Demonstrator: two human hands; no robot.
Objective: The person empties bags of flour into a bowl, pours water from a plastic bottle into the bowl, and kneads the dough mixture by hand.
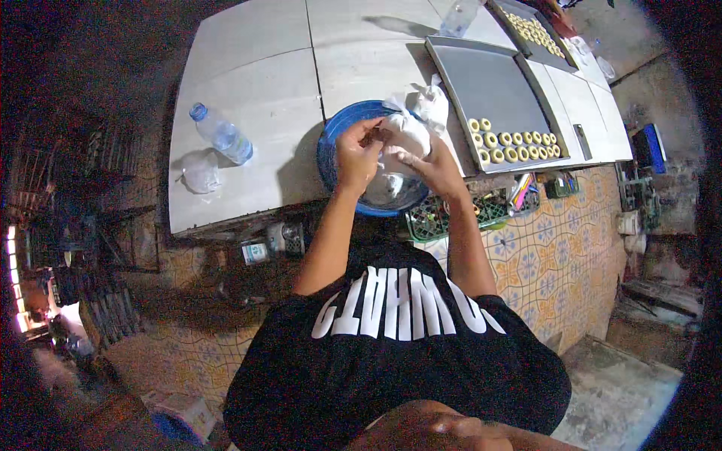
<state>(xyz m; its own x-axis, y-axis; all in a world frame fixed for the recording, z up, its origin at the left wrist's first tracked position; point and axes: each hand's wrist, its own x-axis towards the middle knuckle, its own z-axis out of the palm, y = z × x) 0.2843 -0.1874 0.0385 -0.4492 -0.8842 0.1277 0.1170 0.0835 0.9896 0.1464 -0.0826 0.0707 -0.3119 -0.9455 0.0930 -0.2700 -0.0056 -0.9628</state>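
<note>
Two bare hands meet over a blue basin [328, 154], which stands at the near edge of a pale-topped table [256, 83]. Between them, above the basin's right half, is a knotted white bag [407, 134], bulging with something white. The right hand [440, 171] curls round the bag's lower right side, its whitened fingertips pressed against it. The left hand [358, 156] has its fingers bent inward at the bag's left side (whether they pinch the plastic or merely touch it, one cannot tell). Inside the basin, below the hands, lies some white material [391, 186], partly hidden.

Just beyond the basin's right rim sits a second white bag [432, 107], also filled. Farther to the basin's right lies a dark metal tray [489, 79], with rows of pale dough rings [519, 147] along its near side; past it, well away from the basin, is another tray holding many more rings [534, 34]. To the basin's left, well apart, a clear bottle with a blue cap [224, 137] lies near a crumpled clear bag [201, 174]. Below the basin's right side, under the tabletop, are plastic crates [426, 222].
</note>
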